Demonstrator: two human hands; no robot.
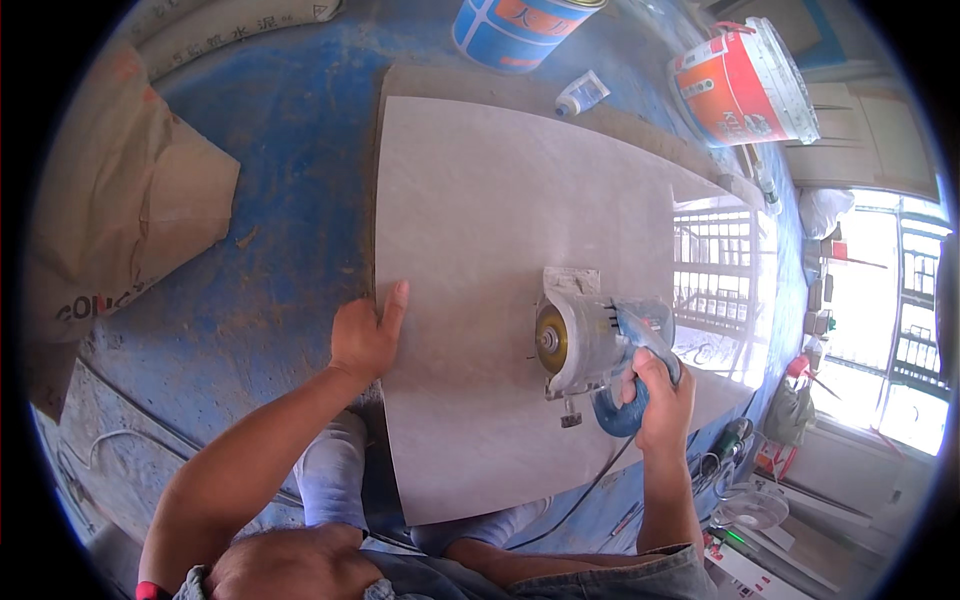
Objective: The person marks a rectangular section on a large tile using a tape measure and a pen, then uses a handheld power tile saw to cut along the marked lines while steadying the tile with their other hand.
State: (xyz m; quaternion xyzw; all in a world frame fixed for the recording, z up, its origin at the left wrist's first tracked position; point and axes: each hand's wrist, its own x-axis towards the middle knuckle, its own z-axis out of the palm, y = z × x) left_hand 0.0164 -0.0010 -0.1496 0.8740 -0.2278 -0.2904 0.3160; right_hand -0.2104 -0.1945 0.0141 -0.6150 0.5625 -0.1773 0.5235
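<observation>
A large pale tile [470,220] with a glossy surface lies before me on a brown board [430,82]. My right hand [663,400] is wrapped round the blue handle of a handheld circular saw [590,345], which rests on the tile right of its middle. The saw's round, yellowish blade [550,338] faces left; whether it is spinning I cannot tell. A dark cord [590,492] trails from the tool toward me. At the tile's left edge, my left hand [367,335] grips with its thumb along the top and the other fingers bent, partly hidden.
Blue, dusty sheeting [280,180] covers the floor. Beyond the tile stand a blue can [510,35], a small tube [582,93] and a red-and-white bucket [740,85]. Brown paper sacks [150,190] lie at left. A fan [752,510] and a green power tool [735,437] are at lower right.
</observation>
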